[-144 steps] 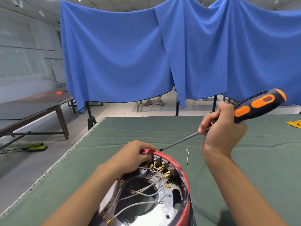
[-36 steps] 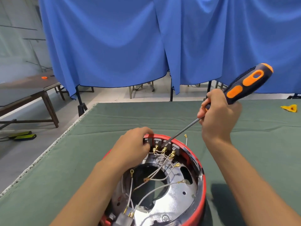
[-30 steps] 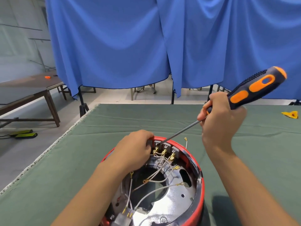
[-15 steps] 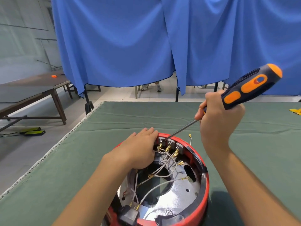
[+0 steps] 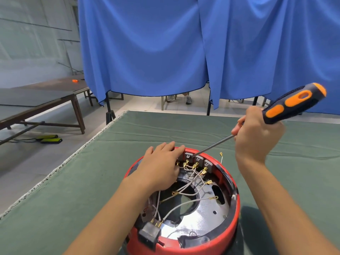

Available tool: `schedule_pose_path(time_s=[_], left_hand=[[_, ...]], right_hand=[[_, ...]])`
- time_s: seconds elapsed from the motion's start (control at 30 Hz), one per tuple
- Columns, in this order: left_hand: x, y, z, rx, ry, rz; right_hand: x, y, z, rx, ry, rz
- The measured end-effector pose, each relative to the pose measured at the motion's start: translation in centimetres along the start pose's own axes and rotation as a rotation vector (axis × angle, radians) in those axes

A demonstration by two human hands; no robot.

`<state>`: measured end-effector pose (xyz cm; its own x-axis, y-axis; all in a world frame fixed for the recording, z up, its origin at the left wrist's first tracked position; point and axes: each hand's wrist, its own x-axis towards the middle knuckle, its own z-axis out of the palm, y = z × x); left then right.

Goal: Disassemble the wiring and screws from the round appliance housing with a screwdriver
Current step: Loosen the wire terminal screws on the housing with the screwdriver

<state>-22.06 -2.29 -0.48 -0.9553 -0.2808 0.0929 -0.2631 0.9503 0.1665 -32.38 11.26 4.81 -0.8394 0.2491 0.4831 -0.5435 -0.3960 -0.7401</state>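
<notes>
The round red appliance housing (image 5: 234, 216) lies open side up on the green table cloth (image 5: 82, 190), its shiny metal inside crossed by white wires (image 5: 184, 203) with brass terminals. My left hand (image 5: 161, 166) rests on the far-left rim, fingers straight over the edge. My right hand (image 5: 255, 135) grips the black and orange screwdriver (image 5: 292, 105) where shaft meets handle. The thin shaft slants down-left, and its tip sits at a grey terminal block (image 5: 189, 155) on the far rim.
One loose wire with a brass terminal (image 5: 221, 157) lies on the cloth behind the housing. Blue curtains (image 5: 184, 52) hang beyond the table's far edge. A wooden bench (image 5: 40, 100) stands at the left, and a person's feet (image 5: 184, 98) show under the curtain.
My left hand's fingers have straightened from curled over the rim to flat across it. The screwdriver tip stays at the terminal blocks while my head has shifted a little.
</notes>
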Motion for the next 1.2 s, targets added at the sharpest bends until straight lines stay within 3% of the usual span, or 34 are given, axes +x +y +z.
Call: schedule_pose_path(time_s=[0.47,0.87,1.1,1.2], left_hand=[[0.2,-0.2,-0.1,-0.024,0.045,0.017],[0.1,-0.5,-0.1,-0.054,0.046,0.020],[0.0,-0.3,-0.1,-0.037,0.045,0.022],[0.0,-0.3,-0.1,-0.036,0.046,0.020]], right_hand=[[2.8,2.9,-0.4,0.006,0.124,0.229],[0.4,0.0,0.5,0.051,-0.069,-0.023],[-0.6,-0.3,0.5,0.022,-0.177,-0.096],[0.1,-0.1,0.4,-0.026,-0.137,-0.062]])
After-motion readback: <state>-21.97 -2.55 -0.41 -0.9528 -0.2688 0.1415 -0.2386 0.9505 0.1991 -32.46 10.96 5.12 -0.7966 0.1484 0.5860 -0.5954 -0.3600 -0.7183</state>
